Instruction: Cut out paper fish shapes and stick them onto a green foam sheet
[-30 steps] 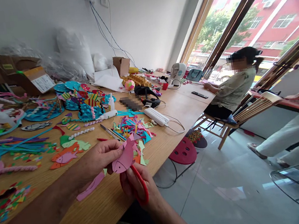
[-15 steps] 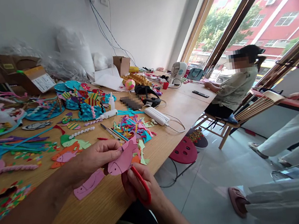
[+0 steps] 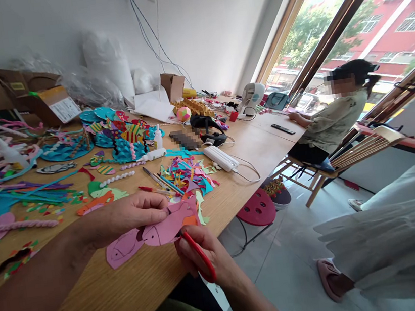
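My left hand [image 3: 138, 211] pinches a pink paper fish [image 3: 165, 227] by its upper edge, thumb on top. The fish has a drawn eye and gill line. In my right hand [image 3: 201, 253] is a pair of scissors [image 3: 205, 263] with red handles; its blades are mostly hidden at the lower edge of the paper. Another pink piece of paper [image 3: 123, 247] with a fish drawn on it lies on the table just left of the held one. Orange paper fish [image 3: 95, 203] and a green fish [image 3: 110, 193] lie beyond my left forearm.
A heap of coloured paper scraps [image 3: 186, 171] lies past my hands, beside pens [image 3: 155, 178] and a white power strip [image 3: 221, 159]. Glue bottles, pipe cleaners [image 3: 40, 193] and blue paper-fish crafts [image 3: 130, 148] crowd the left. A seated person [image 3: 335, 108] is at the far end; another stands right.
The pink fish has turned flatter and moved slightly left and down in my left hand. My right hand with the scissors has shifted a little right. The standing person's clothing has moved leftward.
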{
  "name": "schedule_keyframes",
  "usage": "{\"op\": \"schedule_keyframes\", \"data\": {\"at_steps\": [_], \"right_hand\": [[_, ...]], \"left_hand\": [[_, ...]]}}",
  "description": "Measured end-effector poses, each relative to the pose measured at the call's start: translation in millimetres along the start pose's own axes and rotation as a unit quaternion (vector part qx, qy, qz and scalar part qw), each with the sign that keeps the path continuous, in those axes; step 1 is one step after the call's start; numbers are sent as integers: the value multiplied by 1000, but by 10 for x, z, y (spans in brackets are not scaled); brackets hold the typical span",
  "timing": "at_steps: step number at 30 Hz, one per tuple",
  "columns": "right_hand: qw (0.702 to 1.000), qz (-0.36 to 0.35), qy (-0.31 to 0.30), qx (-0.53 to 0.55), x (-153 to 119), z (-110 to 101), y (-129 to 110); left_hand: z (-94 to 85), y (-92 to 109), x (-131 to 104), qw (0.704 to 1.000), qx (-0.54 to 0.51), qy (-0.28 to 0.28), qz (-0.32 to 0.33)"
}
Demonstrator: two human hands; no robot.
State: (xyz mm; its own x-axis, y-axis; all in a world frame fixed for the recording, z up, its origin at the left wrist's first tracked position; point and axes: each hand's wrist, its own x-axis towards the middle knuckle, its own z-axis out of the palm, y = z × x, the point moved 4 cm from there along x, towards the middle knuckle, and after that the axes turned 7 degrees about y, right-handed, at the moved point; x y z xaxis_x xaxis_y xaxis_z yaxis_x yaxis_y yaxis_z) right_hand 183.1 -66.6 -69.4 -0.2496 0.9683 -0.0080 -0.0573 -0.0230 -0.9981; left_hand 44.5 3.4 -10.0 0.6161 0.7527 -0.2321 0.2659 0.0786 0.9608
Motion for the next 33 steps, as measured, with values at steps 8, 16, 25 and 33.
{"op": "schedule_keyframes", "data": {"at_steps": [8, 16, 25, 33], "right_hand": [[996, 9, -9, -91, 41, -84, -84], [995, 19, 63, -76, 122, -138, -13], [992, 15, 106, -64, 181, -197, 24], [994, 61, 86, 8, 194, -172, 50]], "left_hand": [[-91, -15, 8, 999, 31, -10, 3], [-41, 59, 90, 997, -62, 14, 33], [-55, -28, 260, 983, -107, 148, 12], [-105, 0, 296, 986, -80, 146, 23]]}}
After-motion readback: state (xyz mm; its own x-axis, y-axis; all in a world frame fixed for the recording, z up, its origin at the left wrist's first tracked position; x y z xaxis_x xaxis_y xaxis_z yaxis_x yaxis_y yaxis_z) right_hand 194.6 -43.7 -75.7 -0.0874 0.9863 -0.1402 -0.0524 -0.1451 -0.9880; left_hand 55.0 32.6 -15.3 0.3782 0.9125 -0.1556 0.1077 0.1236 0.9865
